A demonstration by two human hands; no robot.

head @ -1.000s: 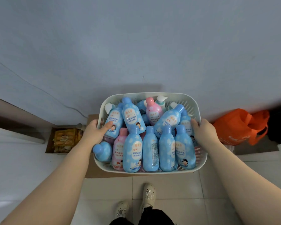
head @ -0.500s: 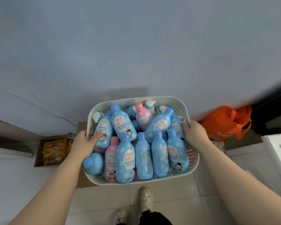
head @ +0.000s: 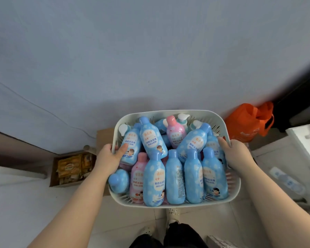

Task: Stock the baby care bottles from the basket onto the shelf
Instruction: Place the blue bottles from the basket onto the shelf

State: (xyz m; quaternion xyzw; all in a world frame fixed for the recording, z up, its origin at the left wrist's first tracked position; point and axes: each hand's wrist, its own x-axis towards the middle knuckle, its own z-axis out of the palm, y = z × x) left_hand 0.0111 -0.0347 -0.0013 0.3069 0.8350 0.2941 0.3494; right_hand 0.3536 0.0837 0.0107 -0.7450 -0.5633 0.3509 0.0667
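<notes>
I carry a white slatted plastic basket [head: 168, 113] in front of me, above the tiled floor. It is full of several baby care bottles [head: 154, 179], mostly light blue, with a couple of pink ones [head: 174, 132] and some white pump tops at the back. My left hand [head: 108, 158] grips the basket's left rim, thumb lying on a blue bottle. My right hand [head: 236, 153] grips the right rim. A white shelf corner [head: 306, 138] shows at the right edge.
A pale blue wall fills the view ahead. An orange bag [head: 249, 120] sits on the floor at the right. A cardboard box of yellow packets [head: 72, 167] lies at the left. My shoes [head: 172, 215] stand on the tiles below the basket.
The view has swung to the right with the basket still held in both hands. More of the white shelf and the floor at the right has come into sight.
</notes>
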